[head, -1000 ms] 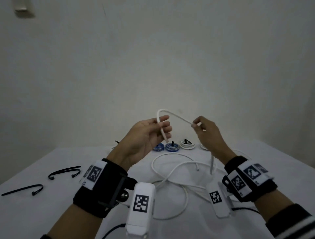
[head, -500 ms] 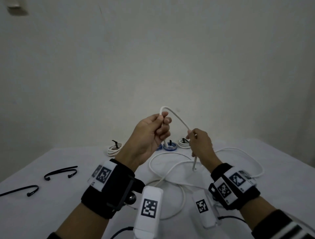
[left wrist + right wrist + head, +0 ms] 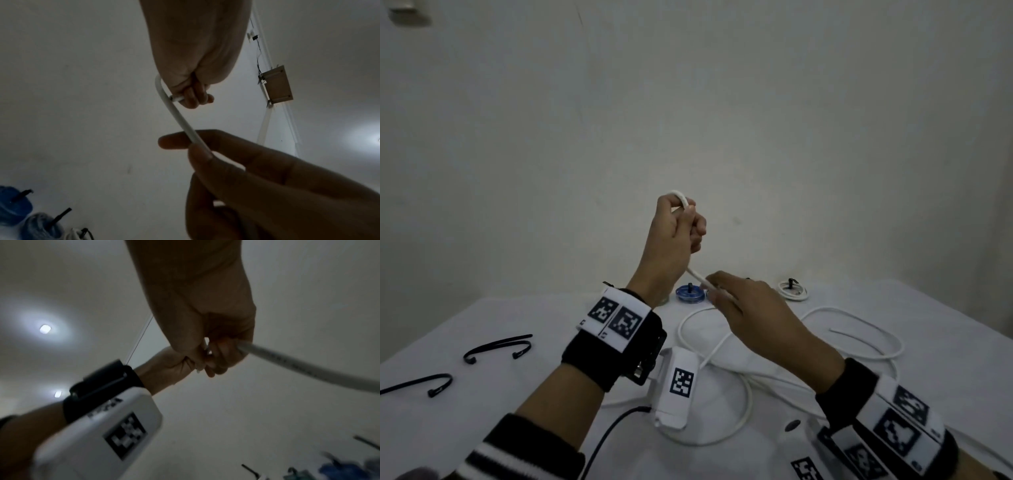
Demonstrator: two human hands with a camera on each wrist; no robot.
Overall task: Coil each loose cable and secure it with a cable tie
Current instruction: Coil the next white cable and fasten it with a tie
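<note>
A long white cable (image 3: 861, 313) lies in loose loops on the white table (image 3: 482, 411). My left hand (image 3: 688, 222) is raised above the table, fingers curled round the cable's end, which bends over the top of the fist. In the left wrist view the cable (image 3: 177, 119) runs from the left hand (image 3: 191, 97) down to the right hand (image 3: 195, 146). My right hand (image 3: 717, 291) pinches the cable just below the left hand, between thumb and fingers. The right wrist view shows the cable (image 3: 308, 368) leaving the right hand (image 3: 232, 356) to the right.
Two black cable ties (image 3: 498, 346) (image 3: 417, 383) lie at the table's left. Along the far edge sit a tied blue coil (image 3: 690, 294) and a tied white coil (image 3: 793, 291). A black lead (image 3: 606, 442) trails from my left wrist camera.
My left hand rose and closed round the cable end. My right hand slid down and left along the cable until it sits just under the left hand, shrinking the arch between them.
</note>
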